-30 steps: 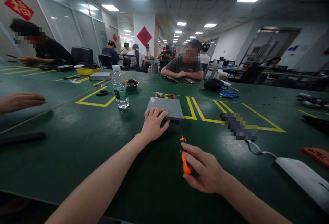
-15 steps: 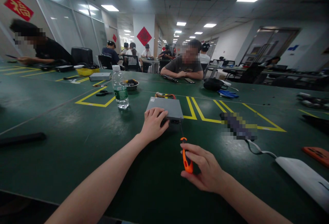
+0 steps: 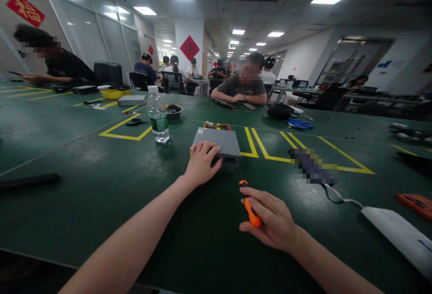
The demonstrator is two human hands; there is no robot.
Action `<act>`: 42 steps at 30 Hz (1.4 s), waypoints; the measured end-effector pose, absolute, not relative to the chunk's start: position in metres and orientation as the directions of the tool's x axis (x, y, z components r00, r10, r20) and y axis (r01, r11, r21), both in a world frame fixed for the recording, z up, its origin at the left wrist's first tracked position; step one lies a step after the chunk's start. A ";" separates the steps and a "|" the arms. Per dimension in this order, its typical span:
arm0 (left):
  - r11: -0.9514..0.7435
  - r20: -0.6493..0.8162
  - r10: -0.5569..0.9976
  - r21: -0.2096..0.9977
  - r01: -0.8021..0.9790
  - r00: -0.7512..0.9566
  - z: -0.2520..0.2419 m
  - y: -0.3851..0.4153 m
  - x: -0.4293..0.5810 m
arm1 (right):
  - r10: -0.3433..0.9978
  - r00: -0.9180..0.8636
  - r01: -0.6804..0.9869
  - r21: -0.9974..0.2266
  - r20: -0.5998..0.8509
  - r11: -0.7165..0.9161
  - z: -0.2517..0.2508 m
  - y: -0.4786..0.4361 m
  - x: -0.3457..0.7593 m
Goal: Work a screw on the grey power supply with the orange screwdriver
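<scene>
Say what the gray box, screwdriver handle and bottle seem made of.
Gray box: probably painted sheet metal; flat, matte faces, crisp edges.
Screwdriver handle: likely smooth plastic, perhaps rubber; bright orange with black parts.
Bottle: clear plastic, apparently; see-through, glossy highlights.

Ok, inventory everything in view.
Table: one, green, foreground
Metal box: one, grey, centre
Screwdriver: one, orange-black, before the box
Bottle: one, clear, left of the box
Bowl: one, silvery, behind the bottle
Tray: one, yellow, far left
Gloves: count unclear, blue, right of the box
Flat device: one, white, lower right
Wall signs: several, red, background
People: several, dark or white tops, background
Other items: uncounted, mostly dark, scattered
Left hand: one, bare, on the box
Right hand: one, bare, holding the screwdriver
</scene>
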State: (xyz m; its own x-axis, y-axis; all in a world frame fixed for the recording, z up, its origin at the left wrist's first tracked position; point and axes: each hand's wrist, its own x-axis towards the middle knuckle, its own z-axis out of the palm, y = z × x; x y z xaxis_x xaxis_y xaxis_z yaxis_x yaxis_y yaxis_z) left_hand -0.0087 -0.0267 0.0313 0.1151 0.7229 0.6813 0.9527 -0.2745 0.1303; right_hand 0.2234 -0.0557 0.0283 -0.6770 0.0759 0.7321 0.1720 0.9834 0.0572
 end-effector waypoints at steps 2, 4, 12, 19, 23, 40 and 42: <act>-0.276 0.683 0.722 0.135 0.952 0.112 0.031 -0.027 -0.009 | 0.107 -0.685 0.171 0.016 0.721 0.985 0.025 -0.055 0.224; -0.278 0.685 0.721 0.146 0.949 0.106 0.032 -0.027 -0.008 | 0.119 -0.697 0.156 -0.013 0.707 0.988 0.025 -0.055 0.225; -0.285 0.680 0.725 0.157 0.946 0.105 0.032 -0.027 -0.009 | 0.037 -0.727 0.179 0.137 0.686 0.974 0.036 -0.061 0.222; -0.286 0.683 0.723 0.159 0.945 0.103 0.032 -0.028 -0.009 | 0.084 -0.698 0.176 0.057 0.711 0.983 0.029 -0.058 0.221; -0.283 0.684 0.723 0.160 0.946 0.101 0.032 -0.028 -0.009 | 0.086 -0.717 0.153 0.036 0.692 0.988 0.029 -0.057 0.223; -0.282 0.680 0.725 0.149 0.948 0.109 0.032 -0.028 -0.009 | 0.050 -0.726 0.174 0.113 0.685 0.978 0.032 -0.061 0.220; -0.285 0.680 0.725 0.154 0.946 0.108 0.033 -0.028 -0.009 | 0.034 -0.756 0.163 0.137 0.654 0.977 0.034 -0.061 0.220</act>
